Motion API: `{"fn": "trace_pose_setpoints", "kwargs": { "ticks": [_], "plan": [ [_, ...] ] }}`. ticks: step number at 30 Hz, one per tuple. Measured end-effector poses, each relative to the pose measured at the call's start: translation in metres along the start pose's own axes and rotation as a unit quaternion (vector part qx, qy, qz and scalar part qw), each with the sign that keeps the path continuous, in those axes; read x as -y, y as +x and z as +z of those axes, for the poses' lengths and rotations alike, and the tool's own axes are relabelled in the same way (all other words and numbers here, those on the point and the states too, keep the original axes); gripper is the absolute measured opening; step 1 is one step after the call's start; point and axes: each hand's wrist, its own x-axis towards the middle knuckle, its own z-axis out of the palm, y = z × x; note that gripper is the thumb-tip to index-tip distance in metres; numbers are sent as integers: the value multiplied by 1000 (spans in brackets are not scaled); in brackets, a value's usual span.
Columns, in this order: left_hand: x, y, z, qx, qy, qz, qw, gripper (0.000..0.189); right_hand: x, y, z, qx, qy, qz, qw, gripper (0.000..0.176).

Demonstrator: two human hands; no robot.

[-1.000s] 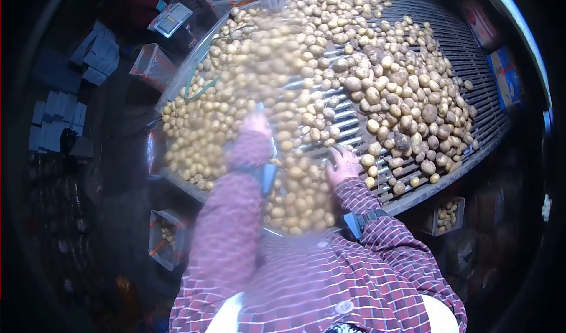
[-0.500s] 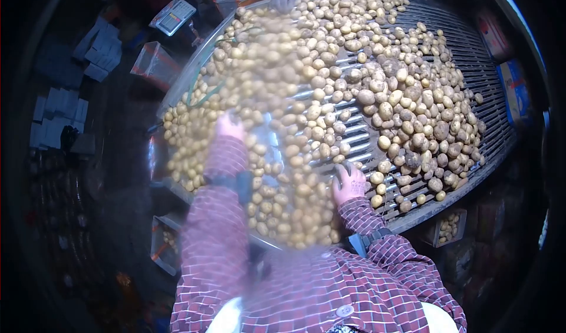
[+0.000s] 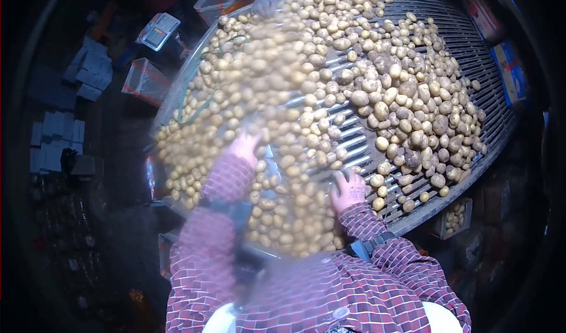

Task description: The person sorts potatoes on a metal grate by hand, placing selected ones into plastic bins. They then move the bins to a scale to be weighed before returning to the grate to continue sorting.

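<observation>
A large heap of small yellow potatoes (image 3: 277,115) covers a slatted roller table (image 3: 471,56), with bigger, dirtier potatoes (image 3: 413,115) spread on the right side. My left hand (image 3: 244,145), in a red plaid sleeve, reaches into the blurred pile at the left; its fingers are too smeared to read. My right hand (image 3: 349,190) lies palm down on the rollers near the front edge, fingers apart, touching a few potatoes.
Another person's gloved hand (image 3: 265,4) with a red sleeve rests on the table's far end. A scale (image 3: 156,29) and a clear bag (image 3: 144,79) stand at the left. A box holding potatoes (image 3: 455,218) hangs below the front edge. Blue cartons (image 3: 507,73) sit on the right.
My left hand swung out to the left over the pile and has come back toward the middle. My right hand stayed near the front edge, shifting only slightly.
</observation>
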Motion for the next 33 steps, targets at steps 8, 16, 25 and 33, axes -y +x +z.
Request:
{"fn": "trace_pose_setpoints", "kwargs": {
  "ticks": [8, 16, 25, 33],
  "plan": [
    [40, 112, -24, -231, -71, -42, 969, 37, 2, 1, -3, 6, 6, 3, 1000, 42],
    [20, 151, -23, -28, 20, -117, 993, 57, 2, 2, -3, 9, 11, 11, 1000, 40],
    [74, 109, 15, -68, -197, -71, 975, 72, 2, 6, -2, 13, 19, 16, 1000, 40],
    [125, 149, -27, -126, -55, -145, 980, 56, 4, 6, -4, 21, 14, 24, 999, 39]
  ]
}}
